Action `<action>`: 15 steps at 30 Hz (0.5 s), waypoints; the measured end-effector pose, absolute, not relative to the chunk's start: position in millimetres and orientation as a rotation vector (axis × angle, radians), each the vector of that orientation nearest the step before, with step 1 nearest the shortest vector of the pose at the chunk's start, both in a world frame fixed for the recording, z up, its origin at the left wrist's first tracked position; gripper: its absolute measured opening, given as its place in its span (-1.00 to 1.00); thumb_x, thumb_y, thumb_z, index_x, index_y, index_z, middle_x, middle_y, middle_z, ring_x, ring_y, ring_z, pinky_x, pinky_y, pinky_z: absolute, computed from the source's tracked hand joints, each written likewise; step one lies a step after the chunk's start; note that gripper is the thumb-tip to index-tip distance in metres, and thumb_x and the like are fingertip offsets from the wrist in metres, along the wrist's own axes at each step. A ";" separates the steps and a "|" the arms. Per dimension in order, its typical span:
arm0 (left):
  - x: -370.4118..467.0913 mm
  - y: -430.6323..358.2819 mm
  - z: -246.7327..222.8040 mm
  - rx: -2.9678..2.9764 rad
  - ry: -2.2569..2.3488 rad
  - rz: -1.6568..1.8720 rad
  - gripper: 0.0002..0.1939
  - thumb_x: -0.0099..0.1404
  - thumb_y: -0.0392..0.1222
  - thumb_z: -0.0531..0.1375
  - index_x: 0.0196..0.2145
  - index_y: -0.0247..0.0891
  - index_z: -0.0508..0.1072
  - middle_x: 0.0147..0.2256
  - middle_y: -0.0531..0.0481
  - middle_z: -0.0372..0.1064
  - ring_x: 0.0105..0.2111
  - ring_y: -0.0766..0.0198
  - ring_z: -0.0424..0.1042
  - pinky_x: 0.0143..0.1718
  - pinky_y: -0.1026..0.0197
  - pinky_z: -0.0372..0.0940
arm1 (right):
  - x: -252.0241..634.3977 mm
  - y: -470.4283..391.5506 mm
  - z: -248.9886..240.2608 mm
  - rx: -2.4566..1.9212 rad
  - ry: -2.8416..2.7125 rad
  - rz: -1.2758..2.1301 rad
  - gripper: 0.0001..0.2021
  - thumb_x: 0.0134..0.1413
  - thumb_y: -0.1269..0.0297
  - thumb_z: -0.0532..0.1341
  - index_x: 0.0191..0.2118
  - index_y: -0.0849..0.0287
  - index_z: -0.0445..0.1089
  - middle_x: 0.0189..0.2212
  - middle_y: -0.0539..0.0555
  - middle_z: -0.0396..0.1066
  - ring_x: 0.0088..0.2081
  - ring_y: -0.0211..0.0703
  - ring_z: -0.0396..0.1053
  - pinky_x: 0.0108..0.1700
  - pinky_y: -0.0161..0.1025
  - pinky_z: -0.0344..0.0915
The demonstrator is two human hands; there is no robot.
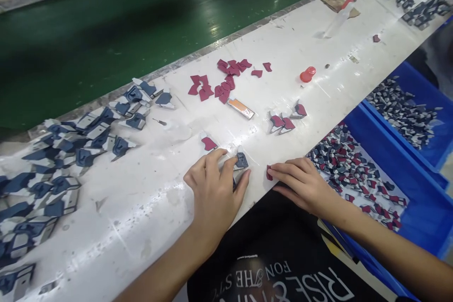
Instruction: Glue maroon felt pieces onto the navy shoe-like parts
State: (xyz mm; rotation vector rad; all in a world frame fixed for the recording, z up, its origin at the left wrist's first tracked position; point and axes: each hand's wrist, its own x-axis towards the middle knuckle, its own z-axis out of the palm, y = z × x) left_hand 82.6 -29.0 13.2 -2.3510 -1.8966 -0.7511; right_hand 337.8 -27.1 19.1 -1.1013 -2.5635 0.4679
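My left hand (pixel 217 188) rests on the white table with its fingers curled round a small blue-grey and white moulded part (pixel 241 160). Thumb and index finger lie against its near side, and the palm hides some of it. At the table's near edge, my right hand (pixel 306 184) pinches a small maroon piece (pixel 269 173) between fingertips and thumb. Just beyond the left fingers lies a white part with a maroon face (pixel 208 142). A few similar maroon-faced parts (pixel 286 122) sit farther right.
Loose maroon pieces (pixel 230 73) lie mid-table near an orange-and-white strip (pixel 240 108) and a red cap (pixel 307 74). Many blue-and-white parts (pixel 85 137) cover the left side. Blue bins (pixel 421 198) of parts stand below the right edge. A clear bottle (pixel 339 21) lies far back.
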 end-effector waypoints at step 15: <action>84.1 -35.0 14.5 -2.399 -1.893 -0.772 -0.89 0.43 -0.15 0.35 -0.14 -0.21 0.57 0.06 -0.20 0.55 0.09 -0.10 0.31 0.04 -0.12 0.13 | 331.4 -23.6 22.4 -0.884 -2.587 0.499 -0.81 0.50 0.50 0.18 0.00 0.10 0.49 -0.14 0.17 0.62 -0.18 0.03 0.51 -0.16 -0.01 0.44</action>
